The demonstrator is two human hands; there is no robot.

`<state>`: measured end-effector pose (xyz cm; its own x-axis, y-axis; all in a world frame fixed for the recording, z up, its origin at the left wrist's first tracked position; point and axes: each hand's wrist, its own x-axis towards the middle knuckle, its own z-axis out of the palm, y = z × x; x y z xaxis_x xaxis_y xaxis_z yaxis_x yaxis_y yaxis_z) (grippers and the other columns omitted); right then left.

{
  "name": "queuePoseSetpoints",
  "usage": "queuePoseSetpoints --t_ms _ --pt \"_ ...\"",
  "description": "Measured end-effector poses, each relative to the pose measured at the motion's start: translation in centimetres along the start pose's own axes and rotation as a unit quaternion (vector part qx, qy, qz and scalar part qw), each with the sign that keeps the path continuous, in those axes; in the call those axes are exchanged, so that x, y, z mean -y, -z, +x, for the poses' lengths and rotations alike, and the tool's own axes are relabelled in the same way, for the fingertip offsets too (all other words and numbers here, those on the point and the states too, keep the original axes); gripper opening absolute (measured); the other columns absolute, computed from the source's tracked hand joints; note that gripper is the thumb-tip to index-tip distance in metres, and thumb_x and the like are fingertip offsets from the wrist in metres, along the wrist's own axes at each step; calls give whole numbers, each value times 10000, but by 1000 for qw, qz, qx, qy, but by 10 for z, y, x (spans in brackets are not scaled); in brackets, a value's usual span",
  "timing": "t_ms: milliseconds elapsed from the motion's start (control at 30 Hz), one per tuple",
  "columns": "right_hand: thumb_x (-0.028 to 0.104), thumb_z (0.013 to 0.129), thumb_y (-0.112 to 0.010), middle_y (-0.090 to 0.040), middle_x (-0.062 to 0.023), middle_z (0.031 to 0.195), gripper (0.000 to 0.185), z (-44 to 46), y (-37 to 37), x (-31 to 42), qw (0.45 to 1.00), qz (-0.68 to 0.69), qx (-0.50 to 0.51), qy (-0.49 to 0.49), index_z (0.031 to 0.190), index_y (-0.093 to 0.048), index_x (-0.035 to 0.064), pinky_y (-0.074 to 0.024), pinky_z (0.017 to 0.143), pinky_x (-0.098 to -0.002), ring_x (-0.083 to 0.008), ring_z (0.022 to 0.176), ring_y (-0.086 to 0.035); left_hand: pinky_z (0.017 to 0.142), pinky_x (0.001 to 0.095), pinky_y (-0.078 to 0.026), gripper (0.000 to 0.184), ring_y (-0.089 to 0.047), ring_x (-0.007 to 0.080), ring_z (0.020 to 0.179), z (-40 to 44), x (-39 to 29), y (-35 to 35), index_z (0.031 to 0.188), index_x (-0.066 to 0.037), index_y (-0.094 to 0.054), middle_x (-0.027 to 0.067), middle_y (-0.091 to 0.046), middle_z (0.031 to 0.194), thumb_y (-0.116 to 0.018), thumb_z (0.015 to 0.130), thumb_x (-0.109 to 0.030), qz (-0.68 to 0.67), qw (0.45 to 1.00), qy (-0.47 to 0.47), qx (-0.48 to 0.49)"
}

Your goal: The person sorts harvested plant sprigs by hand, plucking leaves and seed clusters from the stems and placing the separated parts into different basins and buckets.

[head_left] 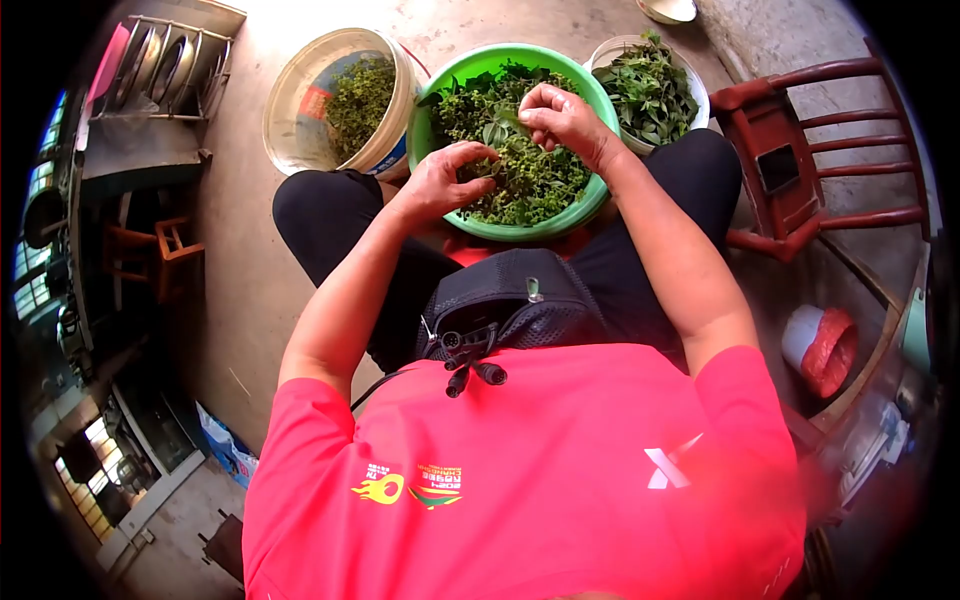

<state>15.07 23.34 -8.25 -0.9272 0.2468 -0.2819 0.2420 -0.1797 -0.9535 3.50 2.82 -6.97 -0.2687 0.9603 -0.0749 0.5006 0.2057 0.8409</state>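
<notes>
A green plastic basin (598, 90) full of leafy green sprigs (530, 180) stands between my knees. Over its right half, my right hand (560, 120) is closed in a pinch, with a pale green leaf (510, 116) at its fingertips. My left hand (445, 182) reaches over the basin's left rim, close to the sprigs. Its fingers are curved and the thumb stands apart from them; no held thing shows between them.
Left of the basin stands a white bucket (285, 125) with small green sprigs inside. On the right is a white bucket (703, 98) of larger leaves. A dark red wooden chair (745, 130) bears a black phone-like object (778, 169). A metal rack (190, 110) stands far left.
</notes>
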Motion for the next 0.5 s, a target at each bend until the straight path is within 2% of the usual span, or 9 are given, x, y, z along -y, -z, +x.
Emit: queuePoseSetpoints --t_ms 33,100,133,233,300,333,367,433,500 --pt "345 802 -660 -602 -27 767 291 3 0 -4 997 -69 6 -18 879 -591 73 -466 595 -243 -99 684 -567 847 327 -462 344 -600 239 961 0 -5 -1 1068 -69 -611 132 -613 1016 -693 747 -163 -1 1000 0 2" --pt "412 788 -676 -628 -59 810 365 8 -8 -16 976 -215 -5 35 851 -602 59 -477 690 -290 -147 752 -588 849 348 -453 325 -580 263 969 0 -14 -1 1055 -43 -596 122 -584 1009 -684 763 -157 65 997 -15 48" --pt "440 765 -692 -641 -76 840 401 4 -14 -11 973 -228 2 23 828 -608 53 -469 760 -312 -179 802 -594 834 366 -457 311 -575 304 947 1 -14 -5 1039 -50 -599 139 -572 968 -673 754 -150 81 996 -35 32" --pt "332 792 -695 -626 -49 801 304 10 -17 -26 983 -163 32 78 848 -606 47 -467 713 -289 -132 758 -569 816 364 -459 311 -576 295 919 1 -11 -6 1046 -53 -595 131 -571 953 -671 754 -129 120 991 -45 35" --pt "264 812 -682 -615 -25 783 240 12 -12 -26 990 -112 -33 82 854 -602 42 -464 704 -272 -113 754 -558 807 364 -459 316 -574 295 907 -1 -10 -6 1052 -56 -593 129 -568 945 -669 751 -116 100 993 -55 15" --pt "237 819 -681 -603 -10 767 210 15 -7 -28 991 -89 -83 46 844 -594 48 -461 644 -250 -91 687 -544 798 365 -460 322 -572 295 896 -2 -9 -5 1058 -58 -590 126 -565 938 -667 749 -103 80 995 -65 -3" --pt "201 836 -665 -576 10 740 161 17 0 -28 996 -3 -89 31 833 -589 59 -438 543 -229 -64 592 -505 798 365 -460 322 -572 295 896 -3 -7 -5 1058 -58 -590 126 -565 938 -667 749 -103 80 995 -65 -4" --pt "162 851 -641 -541 31 698 115 11 6 -14 991 80 -105 13 813 -578 74 -400 467 -213 -44 527 -461 788 365 -459 336 -568 296 891 -4 -6 -5 1070 -65 -587 122 -561 934 -671 745 -94 108 992 -55 -17" --pt "166 867 -619 -521 42 671 91 6 12 -7 991 84 -101 0 874 -609 76 -382 452 -208 -48 520 -458 786 367 -458 338 -566 297 890 -5 -8 -5 1072 -67 -588 120 -560 932 -673 747 -98 115 991 -61 -26"
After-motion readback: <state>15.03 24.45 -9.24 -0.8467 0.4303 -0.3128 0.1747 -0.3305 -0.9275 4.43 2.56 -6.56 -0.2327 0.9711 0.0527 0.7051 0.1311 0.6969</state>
